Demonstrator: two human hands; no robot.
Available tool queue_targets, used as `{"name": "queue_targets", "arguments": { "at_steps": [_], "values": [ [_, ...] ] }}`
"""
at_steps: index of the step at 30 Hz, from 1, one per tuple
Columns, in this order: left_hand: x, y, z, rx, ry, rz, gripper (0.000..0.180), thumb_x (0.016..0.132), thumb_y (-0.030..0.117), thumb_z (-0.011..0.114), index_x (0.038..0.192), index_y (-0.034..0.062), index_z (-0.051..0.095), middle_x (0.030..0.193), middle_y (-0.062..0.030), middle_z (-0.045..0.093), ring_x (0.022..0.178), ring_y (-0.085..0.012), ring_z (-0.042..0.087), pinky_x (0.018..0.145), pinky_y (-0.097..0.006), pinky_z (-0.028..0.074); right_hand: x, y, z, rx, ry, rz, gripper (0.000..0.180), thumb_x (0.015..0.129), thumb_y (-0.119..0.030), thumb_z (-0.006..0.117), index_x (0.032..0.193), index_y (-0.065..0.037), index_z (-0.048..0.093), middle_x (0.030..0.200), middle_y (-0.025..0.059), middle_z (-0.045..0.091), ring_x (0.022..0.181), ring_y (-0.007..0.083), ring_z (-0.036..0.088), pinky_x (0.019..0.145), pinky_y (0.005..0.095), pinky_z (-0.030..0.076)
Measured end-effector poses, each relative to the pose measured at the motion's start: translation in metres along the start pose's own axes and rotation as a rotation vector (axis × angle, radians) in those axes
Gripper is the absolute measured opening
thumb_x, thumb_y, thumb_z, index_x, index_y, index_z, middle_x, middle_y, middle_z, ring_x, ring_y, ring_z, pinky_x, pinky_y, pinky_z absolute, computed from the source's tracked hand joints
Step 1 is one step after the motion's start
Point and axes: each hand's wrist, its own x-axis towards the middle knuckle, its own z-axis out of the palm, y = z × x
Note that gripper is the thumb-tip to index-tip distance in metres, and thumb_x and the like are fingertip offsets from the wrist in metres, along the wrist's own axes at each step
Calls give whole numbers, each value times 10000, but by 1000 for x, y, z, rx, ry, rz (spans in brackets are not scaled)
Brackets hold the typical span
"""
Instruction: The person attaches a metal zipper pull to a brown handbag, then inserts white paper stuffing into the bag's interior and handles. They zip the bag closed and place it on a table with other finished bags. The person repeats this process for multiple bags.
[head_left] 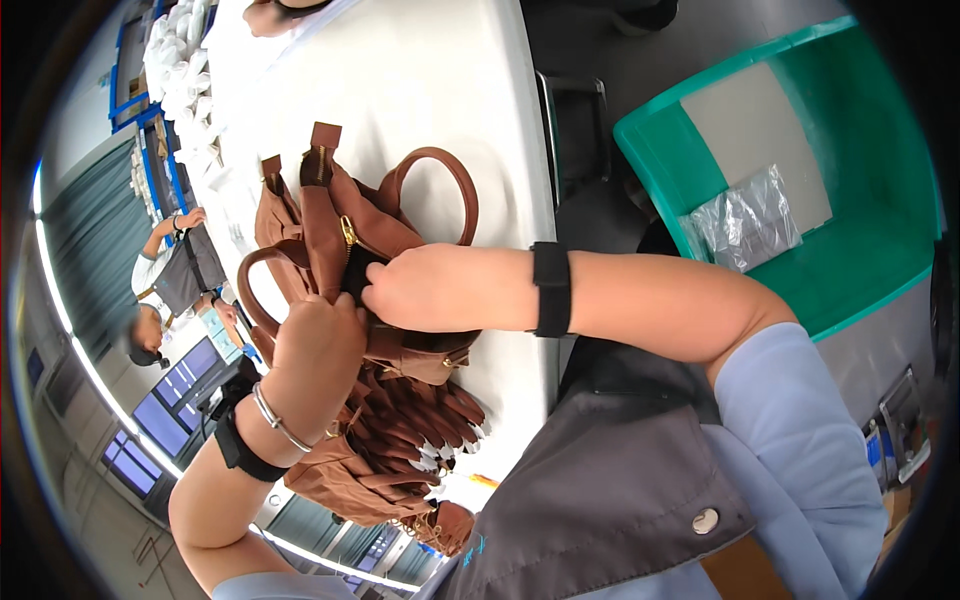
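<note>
A brown handbag with two looped handles and gold zippers lies on the white table, its zipped top partly open on a dark inside. My left hand is closed on the rim of that opening. Beside it, my right hand has its fingers curled at the same opening, gripping the edge; the fingertips of both hands are hidden. A gold zipper pull shows just above my hands, and one handle stands up past my right hand.
More brown bags and a bundle of brown straps with whitish ends lie nearer me on the white table. White wrapped items line its far left. A green bin holding a clear plastic bag stands right. Another person works at left.
</note>
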Motion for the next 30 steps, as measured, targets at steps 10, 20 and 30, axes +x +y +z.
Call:
{"name": "queue_targets", "arguments": {
  "at_steps": [10, 20, 30],
  "values": [
    [-4, 7, -8, 85, 2, 111, 95, 777, 153, 656, 797, 126, 745, 815, -29, 601, 833, -188, 606, 668, -303, 445, 77, 10, 39, -271, -532, -78, 238, 980, -191, 453, 1050, -103, 662, 1012, 72, 684, 979, 212, 623, 869, 307, 475],
    [-2, 4, 0, 2, 27, 114, 102, 778, 170, 668, 806, 121, 752, 815, -35, 619, 811, -195, 611, 692, -328, 462, 74, 10, 8, 61, -604, 61, 286, 903, -222, 531, 1073, -127, 740, 1106, 78, 720, 1041, 289, 665, 891, 368, 512],
    [-1, 6, 15, -114, 172, 109, 155, 799, 211, 638, 816, 96, 740, 838, -56, 628, 808, -196, 617, 631, -316, 461, 35, 25, -22, -23, -303, -310, 190, 863, -129, 530, 856, -47, 702, 853, 140, 679, 860, 311, 658, 775, 444, 523]
  ]
}}
